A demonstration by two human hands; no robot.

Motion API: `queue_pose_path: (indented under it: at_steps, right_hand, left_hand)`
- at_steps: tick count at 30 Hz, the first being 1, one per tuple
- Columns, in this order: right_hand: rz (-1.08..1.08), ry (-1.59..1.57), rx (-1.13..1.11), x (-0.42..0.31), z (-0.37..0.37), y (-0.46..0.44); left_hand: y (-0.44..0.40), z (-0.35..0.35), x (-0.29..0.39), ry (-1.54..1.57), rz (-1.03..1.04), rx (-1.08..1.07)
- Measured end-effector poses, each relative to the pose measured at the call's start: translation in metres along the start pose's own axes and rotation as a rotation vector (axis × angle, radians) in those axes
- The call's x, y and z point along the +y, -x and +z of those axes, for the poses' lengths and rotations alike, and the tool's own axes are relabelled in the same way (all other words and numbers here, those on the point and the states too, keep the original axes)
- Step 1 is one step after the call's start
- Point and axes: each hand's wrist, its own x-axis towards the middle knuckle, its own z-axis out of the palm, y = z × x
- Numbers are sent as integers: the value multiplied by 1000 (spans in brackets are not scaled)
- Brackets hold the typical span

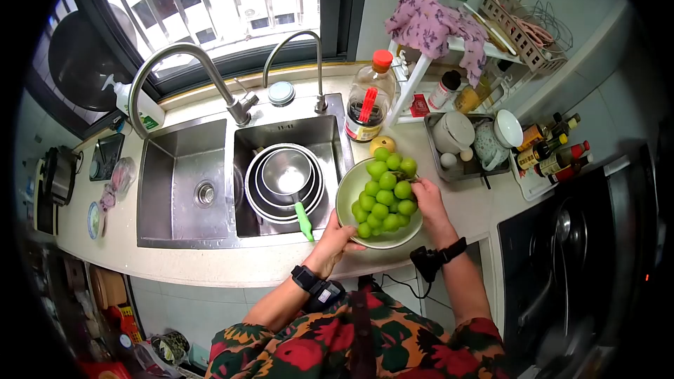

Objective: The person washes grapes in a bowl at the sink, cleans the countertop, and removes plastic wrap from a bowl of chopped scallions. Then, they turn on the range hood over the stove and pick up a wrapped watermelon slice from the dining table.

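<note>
A pale bowl at the counter's front edge, right of the sink, holds a bunch of green grapes. My left hand grips the bowl's lower left rim, with the thumb on the edge. At the bowl's right side my right hand is closed at the upper right of the bunch; its fingertips are partly hidden, and it seems to pinch the grapes' stem. Just behind the bowl lies a round yellowish fruit.
Left of the bowl is a double sink, with nested pots and a green-handled utensil in its right basin. A red-capped bottle stands behind. At right are a dish tray, sauce bottles and a black stove.
</note>
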Motion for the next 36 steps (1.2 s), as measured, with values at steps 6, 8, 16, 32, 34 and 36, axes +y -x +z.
queue_pose_path:
  at_steps: [6,8,16,32,34,36]
  right_hand:
    - [83,-100,-44,5,-5,4]
    - [112,-131,-70,9,-7,3]
    - [-254,950,11,-26,-13,29]
    - [-325,495,-33,-19,-37,-15]
    - [-271,406,-58,-14,-41,-9]
    - [-217,254,-80,-11,-44,-8]
  left_hand:
    - [0,1,3,6,-38,9]
    - [-1,0,2,3,-38,18]
    - [-5,-5,0,21,-90,26]
    - [-1,14,9,-1060,1039,618]
    - [-7,19,18,-1109,1001,456]
    - [-21,22,25,-1202,888,232]
